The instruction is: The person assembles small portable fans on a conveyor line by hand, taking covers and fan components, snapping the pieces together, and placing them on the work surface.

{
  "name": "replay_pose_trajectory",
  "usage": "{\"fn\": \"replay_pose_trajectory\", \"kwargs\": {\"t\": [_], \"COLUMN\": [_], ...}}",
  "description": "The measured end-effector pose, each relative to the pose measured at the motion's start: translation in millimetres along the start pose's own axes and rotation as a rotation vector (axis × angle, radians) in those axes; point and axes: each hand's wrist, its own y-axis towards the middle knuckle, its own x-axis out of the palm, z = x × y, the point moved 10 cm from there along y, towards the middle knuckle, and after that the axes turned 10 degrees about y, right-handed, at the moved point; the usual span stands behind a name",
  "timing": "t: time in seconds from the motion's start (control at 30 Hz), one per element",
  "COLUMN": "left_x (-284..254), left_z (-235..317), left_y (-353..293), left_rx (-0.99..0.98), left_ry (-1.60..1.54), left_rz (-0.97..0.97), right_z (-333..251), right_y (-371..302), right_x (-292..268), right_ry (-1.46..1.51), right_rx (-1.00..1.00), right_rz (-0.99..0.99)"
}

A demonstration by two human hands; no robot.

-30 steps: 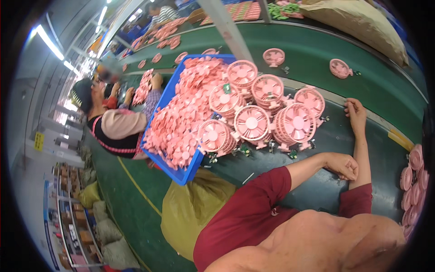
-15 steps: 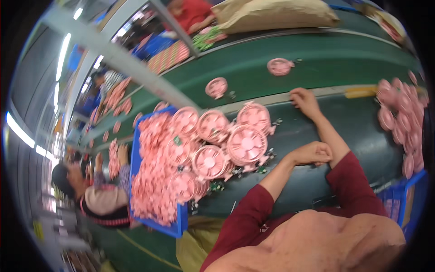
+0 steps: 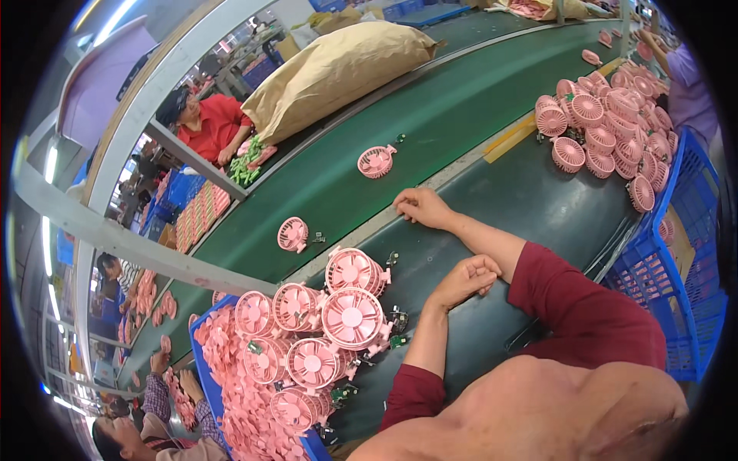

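Both my hands are held over the dark work surface (image 3: pixel 523 203), apart from the pink fan parts. My left hand (image 3: pixel 465 282) is loosely open beside my right forearm, its fingers half curled and nothing visible in them. Farther off, by the metal edge of the green conveyor, my right hand (image 3: pixel 424 207) is also loosely open with bent fingers, apparently empty. To the left of my left hand stand stacks of round pink fan housings (image 3: pixel 354 316) with small green circuit boards (image 3: pixel 397 341) hanging off on wires.
A blue crate (image 3: pixel 201 361) full of small pink pieces adjoins the stacks. On the green conveyor (image 3: pixel 453 123) lie two fan housings (image 3: pixel 375 162). A heap of housings (image 3: pixel 603 127) and a blue basket (image 3: pixel 673 253) are at right. Co-workers sit around; a big paper sack (image 3: pixel 330 77) lies beyond.
My view has swung right, bringing the right-hand heap and basket further in. The stacks appear further left. My left fingers have loosened from a tighter curl; both hands stay near each other.
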Motion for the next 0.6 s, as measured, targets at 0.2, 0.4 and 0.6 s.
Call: {"fn": "replay_pose_trajectory", "kwargs": {"t": [0.2, 0.4, 0.6], "left_x": [-1.5, -2.6, -2.2], "left_z": [1.0, -1.2, -0.5], "left_y": [-1.1, -0.6, -0.9], "left_rx": [-0.003, -0.017, -0.018], "left_ry": [-0.004, 0.001, 0.005], "left_rz": [0.019, 0.029, 0.029], "right_z": [-1.4, -2.7, -2.8], "right_y": [1.8, 0.9, 0.8], "right_x": [2.0, 0.6, 0.6], "right_ry": [0.032, 0.033, 0.032], "right_rx": [-0.029, -0.022, -0.015], "right_rz": [0.004, 0.009, 0.008]}}
